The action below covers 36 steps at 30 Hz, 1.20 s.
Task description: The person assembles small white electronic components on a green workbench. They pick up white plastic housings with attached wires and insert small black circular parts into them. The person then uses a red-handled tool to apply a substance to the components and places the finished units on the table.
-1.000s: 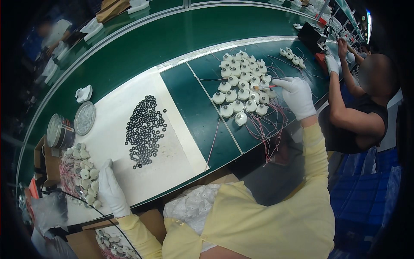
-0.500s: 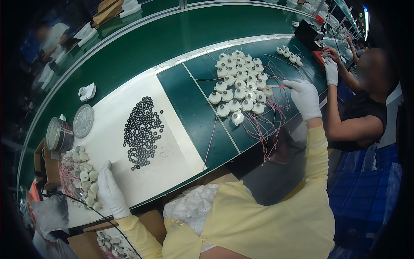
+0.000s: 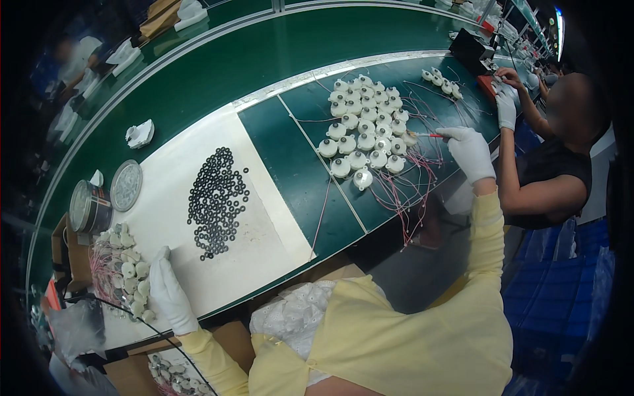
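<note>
In my gloved right hand (image 3: 467, 150) is a thin red-handled tool (image 3: 432, 135), which looks like a brush. Its tip points left, at the right edge of a cluster of white round motors (image 3: 365, 142) with dark caps on top. Pink and white wires (image 3: 413, 204) trail from the motors over the bench's near edge. My gloved left hand (image 3: 168, 287) lies at the near edge of the white sheet (image 3: 271, 257), fingers straight and together, with nothing visible in it. Beside it is a heap of similar motors (image 3: 132, 274). Many small black rings (image 3: 218, 204) lie spread on the sheet.
A tin (image 3: 91, 206) and a round clear lid (image 3: 126, 185) stand at the left. Beyond the bench runs a green belt (image 3: 218, 86) carrying a crumpled white piece (image 3: 140, 134). At the right, a co-worker's gloved hand (image 3: 506, 109) works by a red fixture (image 3: 487, 86).
My right hand has shifted slightly right and down with the tool. The crumpled white piece has moved a little right along the belt. My left hand stays where it was.
</note>
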Each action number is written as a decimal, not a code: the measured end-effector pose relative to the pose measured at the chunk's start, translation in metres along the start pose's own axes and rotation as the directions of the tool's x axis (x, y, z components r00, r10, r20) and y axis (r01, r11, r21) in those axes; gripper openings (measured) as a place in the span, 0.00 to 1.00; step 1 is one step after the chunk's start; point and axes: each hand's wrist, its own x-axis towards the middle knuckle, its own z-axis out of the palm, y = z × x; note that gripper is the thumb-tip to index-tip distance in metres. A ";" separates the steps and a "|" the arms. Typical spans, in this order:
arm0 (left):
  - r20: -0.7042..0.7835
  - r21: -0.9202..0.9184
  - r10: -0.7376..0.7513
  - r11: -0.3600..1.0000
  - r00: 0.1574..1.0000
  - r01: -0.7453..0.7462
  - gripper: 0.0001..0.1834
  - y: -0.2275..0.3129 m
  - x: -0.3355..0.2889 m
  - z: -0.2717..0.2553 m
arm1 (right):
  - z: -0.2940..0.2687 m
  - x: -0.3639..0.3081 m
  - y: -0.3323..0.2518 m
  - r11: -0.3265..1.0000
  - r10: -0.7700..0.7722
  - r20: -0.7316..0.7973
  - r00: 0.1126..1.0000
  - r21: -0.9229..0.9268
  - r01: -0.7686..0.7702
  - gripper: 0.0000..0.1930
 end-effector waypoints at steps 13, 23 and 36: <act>-0.005 -0.034 0.005 0.999 1.000 -0.005 0.19 0.000 0.000 0.000 | -0.006 -0.007 -0.014 0.993 -0.091 -0.088 0.992 -0.077 0.084 0.17; 0.003 -0.025 0.002 1.000 1.000 -0.002 0.19 -0.001 0.000 0.001 | 0.002 -0.022 -0.033 0.957 -0.279 -0.196 0.940 0.027 0.289 0.20; 0.002 -0.034 0.001 0.999 1.000 -0.001 0.19 0.003 0.000 0.000 | 0.011 -0.017 -0.033 0.949 -0.310 -0.165 0.936 -0.118 0.293 0.19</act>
